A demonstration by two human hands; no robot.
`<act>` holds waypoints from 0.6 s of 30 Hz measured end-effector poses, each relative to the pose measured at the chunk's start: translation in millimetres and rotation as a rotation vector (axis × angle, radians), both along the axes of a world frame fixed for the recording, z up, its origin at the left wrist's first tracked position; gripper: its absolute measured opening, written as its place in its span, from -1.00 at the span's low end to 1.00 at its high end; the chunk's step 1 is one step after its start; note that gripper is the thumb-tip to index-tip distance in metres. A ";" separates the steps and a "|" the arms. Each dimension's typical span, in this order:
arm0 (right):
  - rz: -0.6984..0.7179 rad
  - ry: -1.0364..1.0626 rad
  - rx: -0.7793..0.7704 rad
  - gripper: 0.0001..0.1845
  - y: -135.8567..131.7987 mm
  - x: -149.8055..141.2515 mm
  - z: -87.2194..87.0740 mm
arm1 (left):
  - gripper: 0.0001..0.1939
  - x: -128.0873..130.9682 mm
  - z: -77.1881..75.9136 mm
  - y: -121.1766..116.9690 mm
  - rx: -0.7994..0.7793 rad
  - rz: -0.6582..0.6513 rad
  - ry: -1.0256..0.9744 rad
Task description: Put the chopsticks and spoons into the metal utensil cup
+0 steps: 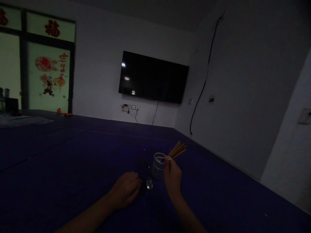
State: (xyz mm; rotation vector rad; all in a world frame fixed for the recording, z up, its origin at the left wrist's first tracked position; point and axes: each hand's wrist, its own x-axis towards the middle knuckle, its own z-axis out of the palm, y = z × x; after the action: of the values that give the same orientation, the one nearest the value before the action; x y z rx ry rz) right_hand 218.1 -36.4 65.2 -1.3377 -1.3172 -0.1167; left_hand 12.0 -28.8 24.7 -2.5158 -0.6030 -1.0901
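Note:
A round metal utensil holder (157,172) stands upright on the dark blue surface. My right hand (173,178) is at its right rim, with thumb and fingers pinched on a thin pale utensil (169,158) that reaches over the opening; its kind is hard to tell in the dim light. Several wooden chopsticks (179,150) slant up to the right just behind that hand, their lower ends hidden. Left of the holder lies a metal spoon (149,183), bowl toward me. My left hand (126,188) rests on the surface beside the spoon, its fingers curled; anything inside them is hidden.
The blue surface (73,168) stretches to the walls, with seams across it. Clear plastic sheeting (26,120) and small orange items (63,113) lie at the far left. A television (153,77) hangs on the back wall; a black cable (203,84) runs down the right wall.

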 end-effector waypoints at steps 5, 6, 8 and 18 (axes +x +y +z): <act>-0.096 -0.078 -0.147 -0.47 2.1 4.3 -0.8 | -0.77 0.8 0.1 -0.9 -0.028 0.010 -0.004; -0.129 -0.106 -0.187 -0.49 2.1 5.2 -0.4 | -0.77 0.9 -0.8 -0.4 -0.027 0.012 0.000; -0.177 -0.172 -0.266 -0.54 1.8 6.5 1.0 | -0.78 0.9 -2.7 0.6 -0.032 0.017 0.006; -0.243 -0.400 -0.505 -0.60 0.9 2.7 6.2 | -0.79 0.5 -1.2 -0.8 -0.102 0.025 0.036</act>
State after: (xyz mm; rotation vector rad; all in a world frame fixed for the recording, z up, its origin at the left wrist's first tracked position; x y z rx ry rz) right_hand 220.8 -35.5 71.4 -1.9804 -1.5751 -0.2400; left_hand 12.5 -29.6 23.6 -2.6004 -0.6951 -1.0277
